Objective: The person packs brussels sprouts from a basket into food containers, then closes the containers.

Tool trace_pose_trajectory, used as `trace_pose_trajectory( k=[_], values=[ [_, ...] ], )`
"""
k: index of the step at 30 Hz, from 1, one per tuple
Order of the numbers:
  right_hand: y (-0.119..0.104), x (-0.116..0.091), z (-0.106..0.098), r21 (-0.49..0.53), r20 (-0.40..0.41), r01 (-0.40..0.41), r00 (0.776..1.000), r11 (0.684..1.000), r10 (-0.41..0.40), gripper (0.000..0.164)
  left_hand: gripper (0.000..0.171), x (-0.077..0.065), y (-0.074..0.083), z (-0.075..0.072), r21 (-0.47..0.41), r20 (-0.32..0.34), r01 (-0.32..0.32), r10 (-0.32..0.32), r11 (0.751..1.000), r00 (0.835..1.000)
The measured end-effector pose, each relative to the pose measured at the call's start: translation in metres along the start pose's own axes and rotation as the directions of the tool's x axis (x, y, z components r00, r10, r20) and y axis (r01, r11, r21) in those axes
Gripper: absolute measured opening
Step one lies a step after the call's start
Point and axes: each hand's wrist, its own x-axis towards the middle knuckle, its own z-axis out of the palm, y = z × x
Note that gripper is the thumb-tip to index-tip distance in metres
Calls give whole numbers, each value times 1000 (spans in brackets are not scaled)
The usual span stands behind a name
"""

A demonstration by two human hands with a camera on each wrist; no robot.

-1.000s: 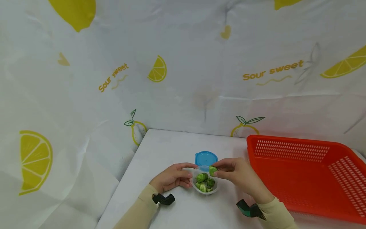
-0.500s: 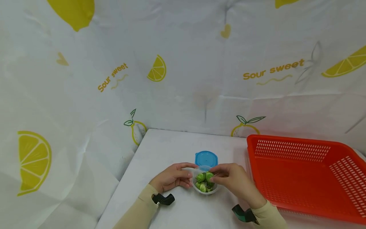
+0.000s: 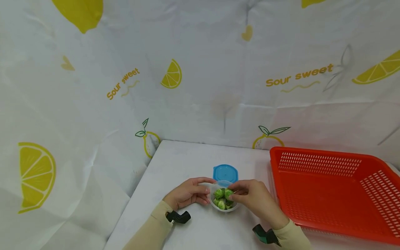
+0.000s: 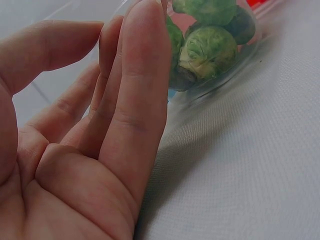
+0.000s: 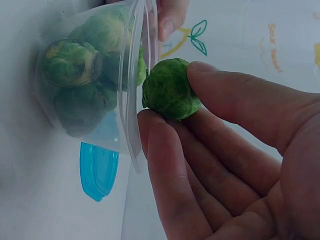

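Observation:
A small clear plastic container (image 3: 225, 210) holding several Brussels sprouts (image 3: 221, 204) stands on the white table. My right hand (image 3: 257, 198) pinches one Brussels sprout (image 5: 171, 90) between thumb and fingers, right at the container's rim. Against the opposite side of the container rests my left hand (image 3: 189, 192). Its fingers (image 4: 137, 85) are fairly straight along the container's side, and the thumb tip (image 5: 169, 22) shows just over the rim. Behind the container lies a blue lid (image 3: 225, 172), its near edge partly hidden by the container.
To the right is a large red plastic basket (image 3: 315, 187) with perforated walls, close beside my right forearm. A white sheet (image 3: 203, 104) printed with lemons hangs behind the table (image 3: 184, 156) and along its left side.
My right hand has moved slightly left and down with the Brussels sprout, bringing it lower over the container. Over the last half second it has barely moved. The left hand stays in place.

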Motion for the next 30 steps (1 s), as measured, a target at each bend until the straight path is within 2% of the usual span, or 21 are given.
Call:
trace_pose_trajectory(
  k=[11, 20, 25, 30],
  values=[
    [-1, -1, -1, -22, -9, 37, 999, 999, -37, 27, 49, -2, 2, 2, 9, 1, -8, 8, 1000, 1000],
    [-1, -2, -2, -9, -17, 32, 999, 999, -32, 25, 50, -2, 2, 2, 6, -4, -5, 5, 1000, 1000],
    [-4, 0, -5, -16, -65, 72, 995, 997, -73, 19, 50, -3, 4, 3, 13, -12, -7, 7, 1000, 1000],
    [-7, 12, -8, -2, -145, 120, 982, 993, -119, 19, 49, -2, 4, 4, 17, -20, -1, 1, 1000, 1000]
  ],
)
